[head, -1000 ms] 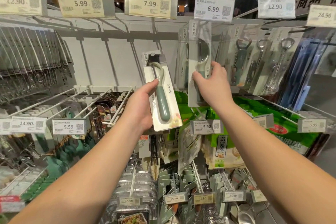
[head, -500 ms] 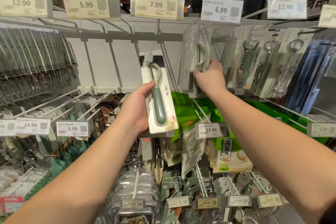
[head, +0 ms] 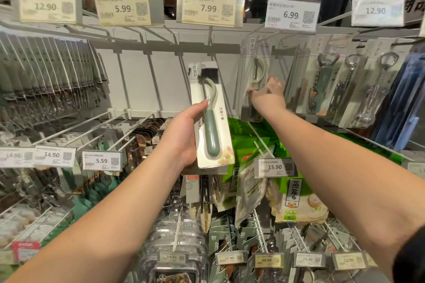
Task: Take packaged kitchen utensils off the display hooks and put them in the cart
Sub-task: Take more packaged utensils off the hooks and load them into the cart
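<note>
Left hand (head: 184, 135) held a carded peeler (head: 212, 119); right hand (head: 268, 95) gripped a hanging pack (head: 255, 76), which risked snagging its hook (head: 279, 49).

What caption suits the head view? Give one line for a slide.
Left hand holds a packaged peeler; right hand grips another on its hook.

Two hands (head: 184, 135); five top price tags (head: 210, 8); perhaps three bottle openers (head: 322, 82).

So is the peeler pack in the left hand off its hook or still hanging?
Off the hook. The left hand grips the peeler pack by its edge, upright in front of bare backboard, with no hook through its top.
</note>
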Action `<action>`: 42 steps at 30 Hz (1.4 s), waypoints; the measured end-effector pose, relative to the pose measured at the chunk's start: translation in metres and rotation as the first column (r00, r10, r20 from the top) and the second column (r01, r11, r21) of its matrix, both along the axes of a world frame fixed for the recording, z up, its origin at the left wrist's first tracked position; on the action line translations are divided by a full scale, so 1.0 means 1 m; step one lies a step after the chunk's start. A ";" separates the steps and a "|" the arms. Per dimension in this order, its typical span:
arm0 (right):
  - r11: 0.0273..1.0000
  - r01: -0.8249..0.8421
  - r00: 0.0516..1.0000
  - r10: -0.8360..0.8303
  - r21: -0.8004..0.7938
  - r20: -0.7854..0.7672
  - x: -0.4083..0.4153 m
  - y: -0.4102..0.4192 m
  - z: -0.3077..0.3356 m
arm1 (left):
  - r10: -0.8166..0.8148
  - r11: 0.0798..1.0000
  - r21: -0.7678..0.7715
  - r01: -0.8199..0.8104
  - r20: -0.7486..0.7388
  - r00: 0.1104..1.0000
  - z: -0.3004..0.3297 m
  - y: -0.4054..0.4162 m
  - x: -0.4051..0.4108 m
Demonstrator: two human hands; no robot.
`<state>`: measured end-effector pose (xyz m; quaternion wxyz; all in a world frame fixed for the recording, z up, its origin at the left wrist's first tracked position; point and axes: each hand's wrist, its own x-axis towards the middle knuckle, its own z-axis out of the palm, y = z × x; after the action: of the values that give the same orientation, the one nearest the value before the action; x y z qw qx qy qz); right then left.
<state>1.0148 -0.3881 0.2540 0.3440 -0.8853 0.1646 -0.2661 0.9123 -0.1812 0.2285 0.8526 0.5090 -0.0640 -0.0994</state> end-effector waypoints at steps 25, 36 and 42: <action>0.884 -0.459 0.886 0.448 0.094 0.119 -0.148 0.022 -0.037 | -0.095 0.995 0.013 0.094 0.133 0.986 0.013 -0.053 -0.007; 0.963 -0.269 0.943 0.265 -0.011 0.201 -0.157 0.007 -0.046 | -0.090 0.964 0.264 0.022 0.249 0.964 0.012 -0.083 -0.001; 0.969 -0.245 0.944 0.245 -0.026 0.220 -0.161 0.002 -0.047 | -0.044 0.951 0.302 -0.063 0.337 0.941 0.007 -0.081 0.001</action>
<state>0.8534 -0.3861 0.2069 0.3914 -0.8634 0.0144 -0.3180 0.9135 -0.2620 0.2352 0.7393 0.6455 -0.1911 -0.0149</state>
